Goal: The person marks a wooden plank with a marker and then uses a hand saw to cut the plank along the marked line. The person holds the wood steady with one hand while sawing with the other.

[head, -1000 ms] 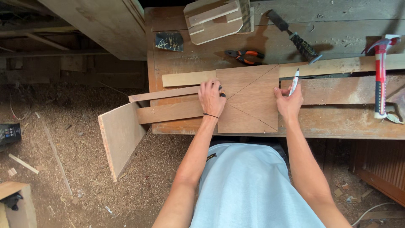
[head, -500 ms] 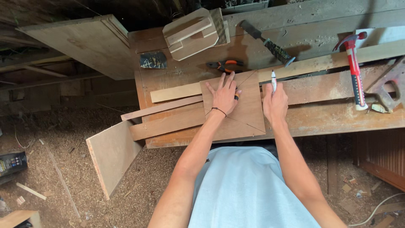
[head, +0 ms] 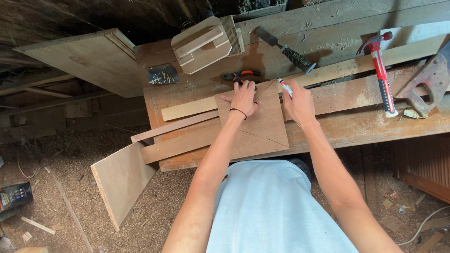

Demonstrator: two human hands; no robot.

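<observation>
Left hand [head: 243, 99] presses flat, fingers spread, on the plywood square [head: 260, 122]; right hand [head: 298, 104] grips a marker [head: 285, 87].

A small dark box [head: 15, 197] with coloured patches lies on the sawdust floor [head: 56, 154] at far left. It is rectangular, mostly black, and well apart from the bench [head: 356, 126].

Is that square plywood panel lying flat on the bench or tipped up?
Flat. The square plywood panel lies on the boards, the left hand spread on its top; the right hand, holding a marker, sits at its right edge.
</observation>
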